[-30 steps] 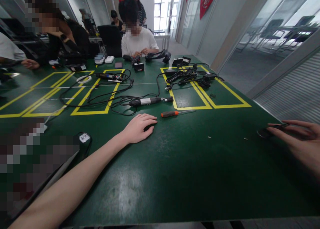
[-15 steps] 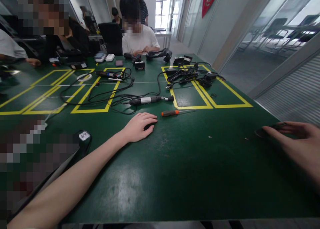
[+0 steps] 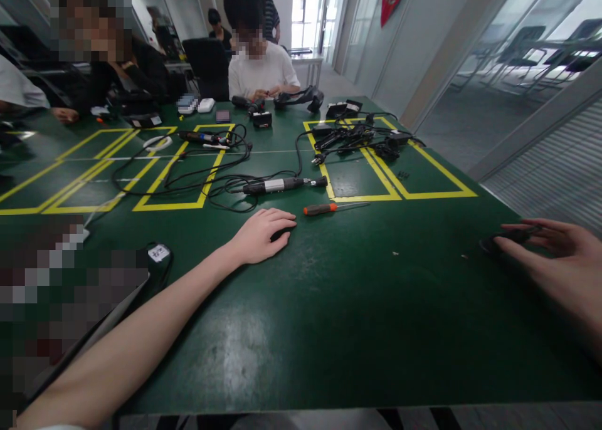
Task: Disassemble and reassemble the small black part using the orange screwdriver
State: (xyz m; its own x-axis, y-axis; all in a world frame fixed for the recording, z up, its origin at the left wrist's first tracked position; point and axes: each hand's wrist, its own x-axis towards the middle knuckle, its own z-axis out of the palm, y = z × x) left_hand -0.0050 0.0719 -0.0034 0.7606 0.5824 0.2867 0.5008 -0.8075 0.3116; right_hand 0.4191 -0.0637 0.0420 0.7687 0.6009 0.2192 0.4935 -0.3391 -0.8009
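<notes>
Head view: by the right hand [image 3: 559, 261], near the right side of the green table [image 3: 338, 336], a dark object [image 3: 491, 243] is pinched between thumb and fingers; whether it is touching the tabletop or is held just over it cannot be told. The left hand [image 3: 261, 235] is rested palm down near the middle of the table, its thumb spread away from the fingers; whether anything is covered by the palm is not shown. As far as progress can be judged, the handling of the dark object is under way and unfinished, since it is gripped and not yet released. The orange-and-grey screwdriver [image 3: 321, 209], just beyond the left fingertips, and the corded tool [image 3: 275, 185] behind it are left unheld. Beyond them, black cables [image 3: 348, 138] are heaped across the yellow tape [image 3: 442, 196], and small dark pieces [image 3: 403, 175] are seen within the taped area. Open room is offered between the hands and toward the near edge, where the broad surface is broken by a few small scraps [image 3: 396, 252]. The least room is judged to be at the right, where the table's slanting side edge is closely neighboured by the dark object and the right hand. At the left, space is limited by the forearm and a pixelated flat device [image 3: 101, 279]; forward, by the tools and looped cord. The far side is occupied by a co-worker in a white shirt [image 3: 266, 69].
</notes>
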